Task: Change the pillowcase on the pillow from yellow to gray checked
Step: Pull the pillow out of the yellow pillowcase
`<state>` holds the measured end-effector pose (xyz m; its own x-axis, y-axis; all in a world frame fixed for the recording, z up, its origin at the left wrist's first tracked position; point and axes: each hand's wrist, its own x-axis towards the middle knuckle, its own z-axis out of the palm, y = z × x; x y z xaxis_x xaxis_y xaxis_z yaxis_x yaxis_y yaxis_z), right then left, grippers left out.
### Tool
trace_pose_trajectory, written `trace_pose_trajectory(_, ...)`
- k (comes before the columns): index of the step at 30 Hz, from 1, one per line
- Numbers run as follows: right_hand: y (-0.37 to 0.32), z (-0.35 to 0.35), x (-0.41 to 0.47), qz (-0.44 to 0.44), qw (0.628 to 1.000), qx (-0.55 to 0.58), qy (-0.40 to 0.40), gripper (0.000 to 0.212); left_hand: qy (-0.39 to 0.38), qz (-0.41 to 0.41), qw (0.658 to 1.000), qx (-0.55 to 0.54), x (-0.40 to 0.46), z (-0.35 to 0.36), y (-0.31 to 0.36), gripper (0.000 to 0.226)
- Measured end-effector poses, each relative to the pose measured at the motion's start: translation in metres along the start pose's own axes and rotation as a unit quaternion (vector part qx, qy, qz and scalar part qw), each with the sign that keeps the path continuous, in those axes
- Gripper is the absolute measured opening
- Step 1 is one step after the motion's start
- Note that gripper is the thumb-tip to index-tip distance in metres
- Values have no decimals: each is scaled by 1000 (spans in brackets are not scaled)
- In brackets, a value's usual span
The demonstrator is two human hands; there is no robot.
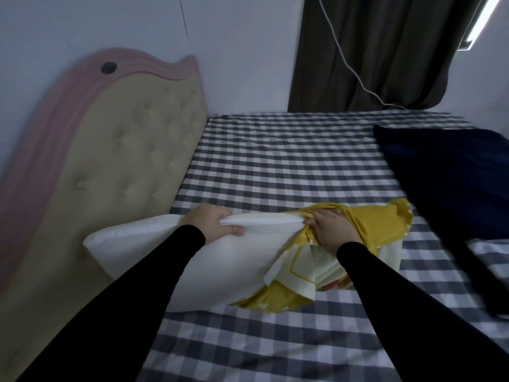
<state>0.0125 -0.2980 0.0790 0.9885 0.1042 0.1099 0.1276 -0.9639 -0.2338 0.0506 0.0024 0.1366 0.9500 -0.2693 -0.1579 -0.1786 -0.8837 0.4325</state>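
Observation:
A white pillow (220,260) lies across the near left part of the bed, its left end against the headboard. A yellow pillowcase (382,224) is bunched over the pillow's right end, partly turned inside out so its pale lining shows. My left hand (212,220) pinches the bare white top edge of the pillow. My right hand (333,228) grips the gathered yellow fabric where it meets the white. No separate gray checked pillowcase can be told apart from the bedsheet.
The bed carries a gray checked sheet (289,161). A dark navy blanket (451,183) lies at the right. A padded beige and pink headboard (124,150) stands at the left. A dark curtain (374,51) and a white cable (349,64) hang behind.

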Motion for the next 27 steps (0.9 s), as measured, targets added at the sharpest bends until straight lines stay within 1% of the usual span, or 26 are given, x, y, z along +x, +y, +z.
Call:
trace_pose_trajectory(2, 6, -7, -4, 17, 1000, 8, 17, 54, 0, -6, 1000, -4, -1, -11, 4, 33)
trace_pose_trajectory(4, 7, -11, -10, 27, 999, 16, 13, 43, 2, -12, 1000, -5, -4, -20, 5, 32)
trace_pose_trajectory(5, 7, -11, -12, 30, 999, 20, 12, 43, 7, -9, 1000, 1, -6, -22, 5, 31)
trace_pose_trajectory(6, 7, -11, -13, 35, 999, 23, 4, 47, 10, -6, 1000, 10, -7, -22, 3, 29)
trace_pose_trajectory(8, 4, -10, -17, 34, 999, 23, -29, 75, 4, -7, 1000, 29, -11, -16, -2, 27)
trace_pose_trajectory(9, 2, -8, -19, 27, 998, 19, -49, 85, -3, -11, 999, 45, -11, -11, -7, 27)
trace_pose_trajectory(10, 0, -5, -21, 19, 997, 17, -73, 83, -10, -13, 997, 77, -12, -4, -11, 29)
trace_pose_trajectory(11, -3, -3, -23, 1, 995, 16, -96, 78, -4, -10, 992, 123, -12, 5, -15, 36)
trace_pose_trajectory(12, -6, -1, -25, -17, 994, 11, -112, 79, 18, -6, 984, 176, -12, 15, -19, 46)
trace_pose_trajectory(13, -8, 0, -27, -31, 993, 3, -116, 86, 56, 2, 977, 206, -12, 24, -21, 52)
trace_pose_trajectory(15, -7, 0, -26, -32, 993, 1, -111, 100, 125, 21, 972, 198, -15, 38, -16, 55)
trace_pose_trajectory(16, -5, 0, -24, -28, 994, 5, -110, 104, 141, 33, 972, 187, -17, 44, -11, 54)
trace_pose_trajectory(21, 0, 3, -14, -21, 994, 16, -107, 106, 107, 25, 980, 168, -18, 57, 1, 55)
trace_pose_trajectory(23, 1, 4, -14, -22, 994, 11, -103, 104, 94, 41, 982, 156, -18, 57, -1, 56)
trace_pose_trajectory(24, 3, 4, -15, -22, 994, 9, -102, 103, 92, 51, 984, 146, -18, 55, -2, 58)
trace_pose_trajectory(27, 7, 5, -14, -30, 995, 5, -95, 102, 70, 62, 987, 128, -15, 53, 5, 78)
